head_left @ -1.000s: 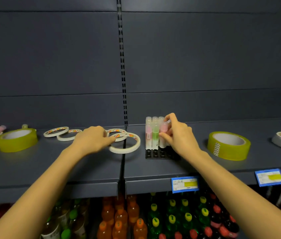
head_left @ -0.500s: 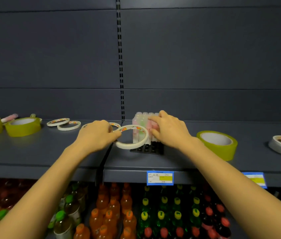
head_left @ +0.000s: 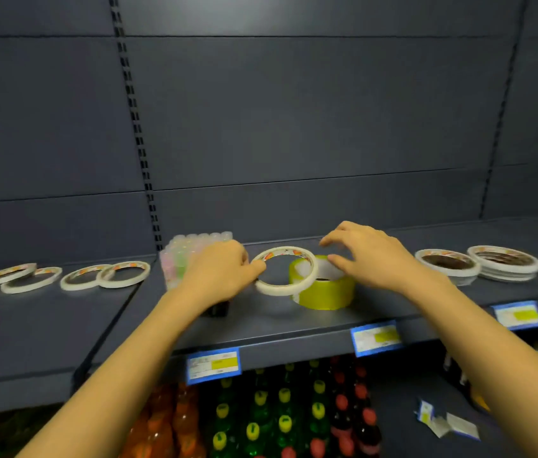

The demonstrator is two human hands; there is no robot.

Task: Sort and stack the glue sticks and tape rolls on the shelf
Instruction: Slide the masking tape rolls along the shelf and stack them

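Left hand [head_left: 218,276] pinches thin white tape ring [head_left: 275,288], tilted, at left edge of wide yellow tape roll [head_left: 325,292] on grey shelf [head_left: 261,320]. Right hand [head_left: 371,256] hovers above roll, fingers spread, empty.

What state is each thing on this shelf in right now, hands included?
left hand: pinches the white tape ring.
white tape ring: held up, tilted.
right hand: fingers spread over the yellow tape roll, holding nothing.
yellow tape roll: flat on the shelf.
glue sticks: upright, packed together.
loose tape rings: flat, overlapping in pairs.
stacked tape rings: in low piles.
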